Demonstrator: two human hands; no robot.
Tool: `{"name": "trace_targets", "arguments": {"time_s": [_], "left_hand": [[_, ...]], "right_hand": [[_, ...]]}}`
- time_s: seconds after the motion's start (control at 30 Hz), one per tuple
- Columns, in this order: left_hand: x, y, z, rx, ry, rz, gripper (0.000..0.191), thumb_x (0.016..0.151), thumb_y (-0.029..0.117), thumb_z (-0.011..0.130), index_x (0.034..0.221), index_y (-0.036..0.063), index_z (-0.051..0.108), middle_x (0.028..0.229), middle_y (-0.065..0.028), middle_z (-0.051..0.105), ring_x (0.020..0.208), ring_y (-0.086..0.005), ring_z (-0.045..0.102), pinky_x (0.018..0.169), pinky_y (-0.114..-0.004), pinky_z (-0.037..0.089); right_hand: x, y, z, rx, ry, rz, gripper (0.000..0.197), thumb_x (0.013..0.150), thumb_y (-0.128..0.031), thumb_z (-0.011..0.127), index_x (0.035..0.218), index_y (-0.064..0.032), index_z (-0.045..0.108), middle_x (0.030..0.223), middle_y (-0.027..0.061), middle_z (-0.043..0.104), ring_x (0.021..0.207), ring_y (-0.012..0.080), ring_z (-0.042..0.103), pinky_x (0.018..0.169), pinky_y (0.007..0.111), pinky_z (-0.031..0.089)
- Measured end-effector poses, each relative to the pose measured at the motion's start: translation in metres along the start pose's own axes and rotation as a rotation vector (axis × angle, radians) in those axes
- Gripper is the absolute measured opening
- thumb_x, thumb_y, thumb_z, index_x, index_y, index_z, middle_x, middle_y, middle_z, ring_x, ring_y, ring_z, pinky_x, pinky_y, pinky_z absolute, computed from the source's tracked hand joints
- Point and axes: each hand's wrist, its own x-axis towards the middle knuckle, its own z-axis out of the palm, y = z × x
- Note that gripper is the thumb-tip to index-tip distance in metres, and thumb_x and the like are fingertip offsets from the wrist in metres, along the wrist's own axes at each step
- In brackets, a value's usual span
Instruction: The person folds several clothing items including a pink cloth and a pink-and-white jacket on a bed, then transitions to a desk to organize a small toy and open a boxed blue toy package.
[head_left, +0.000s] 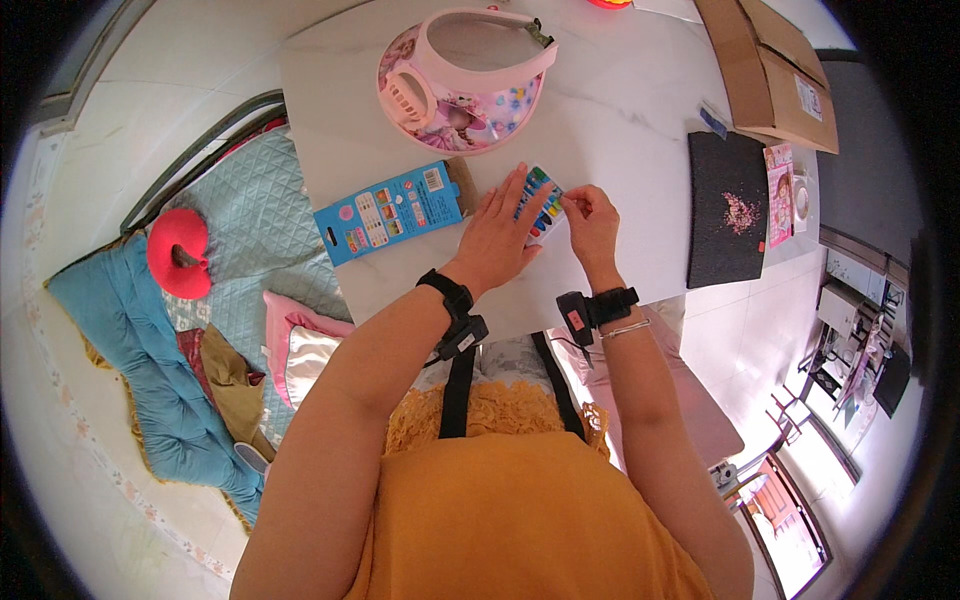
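Note:
A small tray of coloured crayon-like sticks (543, 223) lies on the white marble-look table (637, 255) in front of me. My left hand (495, 236) rests palm down across the tray, fingers spread, covering part of the sticks. At the tray's right edge is my right hand (596, 225), thumb and index finger brought together. Whether anything is pinched there is too small to tell. To the left of my left hand lies a blue printed cardboard box (394, 214), its end flap raised towards the tray.
A pink sun visor (469, 112) sits beyond the tray. To the right are a black mat (716, 247) with pinkish crumbs, a pink printed packet (780, 195) and a cardboard carton (787, 82). A bed with a quilt (240, 202) and red neck pillow (176, 253) adjoins the table's left side.

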Motion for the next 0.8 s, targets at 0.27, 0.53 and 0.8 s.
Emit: {"name": "trace_targets", "arguments": {"time_s": [0.27, 0.53, 0.8], "left_hand": [[0.005, 0.002, -0.011, 0.007, -0.034, -0.032, 0.081, 0.073, 0.025, 0.066, 0.139, 0.0069, 0.021, 0.143, -0.0204, 0.019, 0.129, -0.0376, 0.027, 0.104, -0.046, 0.026], [-0.057, -0.032, -0.053, -0.227, 0.168, -0.161, 0.054, 0.076, -0.001, 0.051, 0.128, 0.0014, 0.036, 0.134, -0.0201, 0.034, 0.119, -0.0390, 0.038, 0.100, -0.043, 0.033], [-0.078, -0.026, -0.041, -0.115, 0.078, -0.022, 0.044, 0.073, -0.003, 0.053, 0.117, 0.0038, 0.048, 0.128, -0.0188, 0.040, 0.117, -0.0375, 0.040, 0.097, -0.044, 0.035]], "right_hand": [[0.010, -0.003, -0.011, -0.123, -0.040, 0.127, 0.023, 0.073, -0.003, 0.063, 0.095, -0.0014, 0.056, 0.074, 0.0067, 0.058, 0.060, 0.0128, 0.052, 0.059, 0.025, 0.045], [-0.032, -0.055, -0.033, 0.018, -0.348, 0.173, 0.017, 0.085, -0.001, 0.045, 0.102, -0.0026, 0.048, 0.087, 0.0130, 0.063, 0.072, 0.0223, 0.063, 0.064, 0.031, 0.050], [-0.053, -0.052, -0.005, -0.479, -0.443, -0.103, 0.022, 0.079, -0.014, 0.063, 0.095, -0.0074, 0.048, 0.077, 0.0114, 0.061, 0.071, 0.0321, 0.059, 0.062, 0.040, 0.046]]}}
